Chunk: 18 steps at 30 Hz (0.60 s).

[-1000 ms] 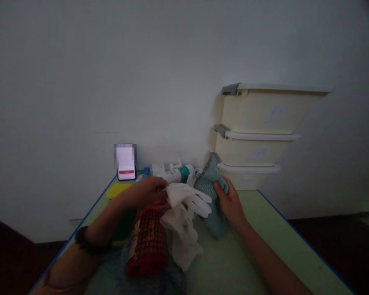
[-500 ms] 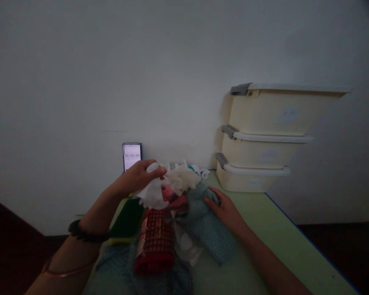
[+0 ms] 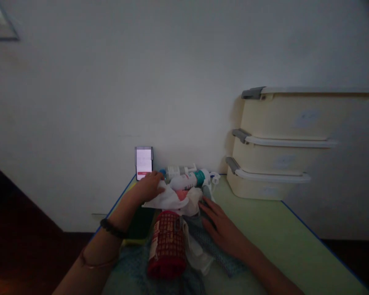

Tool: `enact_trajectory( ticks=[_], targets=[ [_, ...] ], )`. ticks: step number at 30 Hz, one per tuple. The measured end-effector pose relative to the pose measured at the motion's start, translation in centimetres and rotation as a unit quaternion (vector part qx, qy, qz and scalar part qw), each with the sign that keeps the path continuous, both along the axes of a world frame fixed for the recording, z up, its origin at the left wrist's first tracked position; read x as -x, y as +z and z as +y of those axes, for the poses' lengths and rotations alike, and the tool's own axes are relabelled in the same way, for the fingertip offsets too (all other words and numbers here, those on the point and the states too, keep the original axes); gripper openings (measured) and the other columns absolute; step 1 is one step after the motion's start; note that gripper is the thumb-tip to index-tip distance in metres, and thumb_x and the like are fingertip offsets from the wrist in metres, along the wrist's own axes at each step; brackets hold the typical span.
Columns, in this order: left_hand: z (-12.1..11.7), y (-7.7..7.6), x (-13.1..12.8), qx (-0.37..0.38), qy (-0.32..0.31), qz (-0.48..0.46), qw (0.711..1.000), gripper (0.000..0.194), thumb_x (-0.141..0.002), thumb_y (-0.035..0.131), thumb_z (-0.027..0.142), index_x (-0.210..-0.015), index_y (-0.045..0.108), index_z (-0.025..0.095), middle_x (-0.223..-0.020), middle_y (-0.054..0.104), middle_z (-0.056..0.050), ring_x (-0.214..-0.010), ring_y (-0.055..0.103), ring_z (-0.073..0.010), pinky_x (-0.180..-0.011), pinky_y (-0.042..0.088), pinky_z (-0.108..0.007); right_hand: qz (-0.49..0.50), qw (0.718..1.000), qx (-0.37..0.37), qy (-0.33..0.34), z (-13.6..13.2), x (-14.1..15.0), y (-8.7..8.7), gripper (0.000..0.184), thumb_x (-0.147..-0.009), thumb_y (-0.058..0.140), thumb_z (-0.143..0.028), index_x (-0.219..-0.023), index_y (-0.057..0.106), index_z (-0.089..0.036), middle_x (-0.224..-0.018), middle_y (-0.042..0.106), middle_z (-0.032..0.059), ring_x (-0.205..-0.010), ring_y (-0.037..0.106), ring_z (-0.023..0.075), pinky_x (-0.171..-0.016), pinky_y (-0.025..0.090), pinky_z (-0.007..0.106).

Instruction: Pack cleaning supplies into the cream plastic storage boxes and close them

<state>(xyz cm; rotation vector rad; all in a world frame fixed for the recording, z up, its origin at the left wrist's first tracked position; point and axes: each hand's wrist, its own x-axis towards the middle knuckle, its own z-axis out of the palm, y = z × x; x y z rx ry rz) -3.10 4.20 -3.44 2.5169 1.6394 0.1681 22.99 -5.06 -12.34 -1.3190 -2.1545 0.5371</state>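
Note:
My left hand [image 3: 149,187] is at the back left of a pile on the table, fingers curled over a thin, crumpled white sheet [image 3: 166,198]; its exact grip is partly hidden. My right hand [image 3: 218,225] lies with fingers apart on a blue-grey woven cloth [image 3: 203,234], fingertips beside a cream-white crumpled piece [image 3: 192,201]. Something pink [image 3: 182,194] shows between the white pieces. In front of them lies a dark red patterned roll [image 3: 167,246] in clear wrapping. White, glove-like soft material [image 3: 198,254] lies to its right.
Behind the pile lie a white bottle with a teal band [image 3: 187,180] and a pump bottle [image 3: 178,170]. A lit phone [image 3: 144,162] leans on the wall. A green-and-yellow sponge [image 3: 140,225] is at left. Stacked cream lidded boxes [image 3: 258,188] stand back right on the green table [image 3: 270,241].
My left hand has lowered the white sheet onto the pile, uncovering the bottles behind. The blue-grey cloth lies flatter under my right hand. The view has shifted slightly left.

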Motion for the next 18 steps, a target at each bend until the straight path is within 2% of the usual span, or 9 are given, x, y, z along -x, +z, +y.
enact_trajectory(
  ticks=[2,5,7,9,12,14,16,18],
  targets=[
    [0.0,0.0,0.0,0.019,-0.020,0.004,1.000,0.039,-0.077,0.049,0.015,-0.116,0.052,0.017,-0.119,0.057,-0.012,-0.105,0.055,-0.0224,-0.090,0.042,-0.035,-0.023,1.000,0.011,0.018,-0.2,0.0,0.0,0.051,-0.092,0.035,-0.042,-0.137,0.040,-0.020,-0.150,0.027,0.0089,-0.138,0.023,0.0234,-0.112,0.021,0.047],
    [0.0,0.1,-0.2,0.050,-0.046,0.018,0.998,0.032,-0.071,0.052,0.010,-0.100,0.063,0.018,-0.106,0.064,-0.010,-0.101,0.057,-0.0242,-0.087,0.043,-0.035,-0.029,0.999,0.017,0.022,-0.1,-0.1,-0.1,0.055,-0.091,0.037,-0.043,-0.141,0.034,-0.018,-0.150,0.027,0.0100,-0.138,0.023,0.0234,-0.112,0.021,0.047],
    [-0.1,0.3,-0.4,0.070,-0.062,0.021,0.995,0.025,-0.071,0.056,0.014,-0.093,0.067,0.017,-0.102,0.067,-0.011,-0.101,0.057,-0.0267,-0.086,0.043,-0.037,-0.018,1.000,0.007,0.017,-0.1,-0.2,-0.3,0.060,-0.091,0.039,-0.041,-0.144,0.025,-0.018,-0.150,0.027,0.0107,-0.138,0.024,0.0231,-0.112,0.022,0.046],
    [-0.3,0.4,-0.5,0.095,-0.084,0.012,0.992,0.026,-0.075,0.056,0.024,-0.098,0.067,0.019,-0.103,0.068,-0.009,-0.097,0.060,-0.0243,-0.084,0.045,-0.034,-0.013,1.000,-0.004,0.020,0.0,-0.2,-0.4,0.062,-0.090,0.042,-0.039,-0.145,0.020,-0.022,-0.150,0.026,0.0093,-0.138,0.024,0.0232,-0.111,0.023,0.047],
    [-0.3,0.5,-0.4,0.112,-0.107,-0.015,0.988,0.032,-0.085,0.045,0.035,-0.108,0.063,0.023,-0.106,0.068,-0.005,-0.092,0.063,-0.0184,-0.081,0.046,-0.028,-0.033,0.999,-0.002,0.027,0.1,-0.2,-0.5,0.053,-0.091,0.041,-0.039,-0.141,0.034,-0.026,-0.151,0.026,0.0071,-0.138,0.024,0.0242,-0.111,0.024,0.048],
    [-0.1,0.2,-0.4,0.093,-0.095,-0.033,0.991,0.038,-0.088,0.039,0.039,-0.113,0.059,0.018,-0.107,0.067,-0.008,-0.093,0.062,-0.0185,-0.080,0.046,-0.028,-0.046,0.999,0.003,0.024,0.1,-0.1,-0.3,0.049,-0.091,0.039,-0.041,-0.137,0.041,-0.024,-0.151,0.026,0.0081,-0.138,0.024,0.0246,-0.111,0.024,0.048],
    [0.3,-0.4,-0.5,0.064,-0.074,-0.043,0.994,0.037,-0.086,0.042,0.038,-0.110,0.057,0.013,-0.106,0.065,-0.012,-0.093,0.061,-0.0206,-0.079,0.046,-0.030,-0.052,0.998,0.007,0.023,0.1,0.0,-0.1,0.049,-0.091,0.038,-0.042,-0.136,0.043,-0.022,-0.150,0.026,0.0095,-0.138,0.024,0.0247,-0.111,0.023,0.048],
    [0.7,-1.1,-0.6,0.042,-0.059,-0.044,0.996,0.029,-0.082,0.048,0.032,-0.100,0.058,0.012,-0.102,0.065,-0.014,-0.091,0.060,-0.0222,-0.078,0.046,-0.032,-0.057,0.998,0.009,0.023,0.1,0.0,0.0,0.050,-0.091,0.038,-0.042,-0.136,0.043,-0.020,-0.150,0.027,0.0101,-0.138,0.024,0.0244,-0.111,0.024,0.048]
  ],
)
